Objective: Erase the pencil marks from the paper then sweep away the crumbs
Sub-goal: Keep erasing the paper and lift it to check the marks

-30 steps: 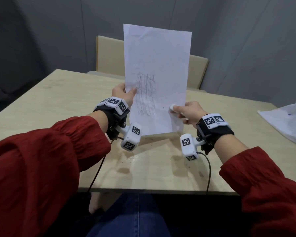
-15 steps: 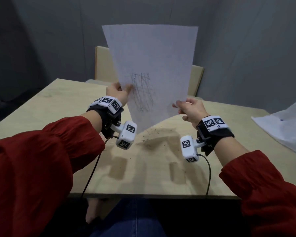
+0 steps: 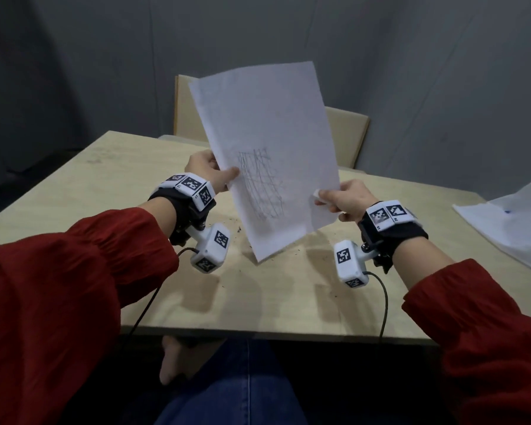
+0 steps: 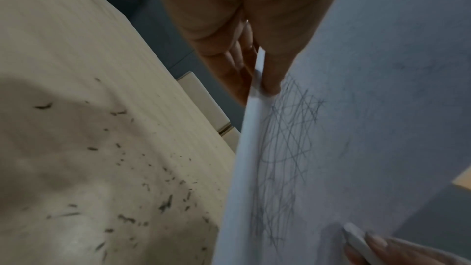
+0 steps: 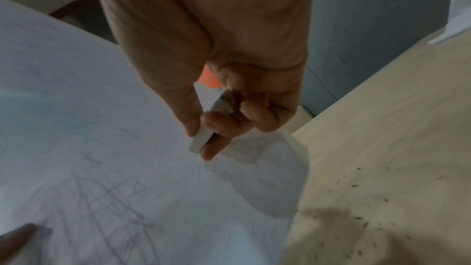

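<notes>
Both hands [image 3: 210, 171] [image 3: 347, 199] pinch the paper [image 3: 267, 133], now tilted left, over crumbs [image 4: 153, 188].

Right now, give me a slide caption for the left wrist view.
Left hand pinches scribbled paper above crumb-strewn table.

A light wooden table [image 3: 111, 191] with a pale grain fills the near and middle scene; its near edge runs straight across. Beyond the far edge stands a chair [image 3: 347, 133] with a flat backrest of the same pale wood. Plain grey walls [image 3: 442, 72] enclose the space behind, meeting at a vertical seam at far centre. The far left corner lies in deep shadow. Light falls from above, casting soft shadows onto the tabletop. White sheets [image 3: 509, 228] lie at the right edge.
</notes>
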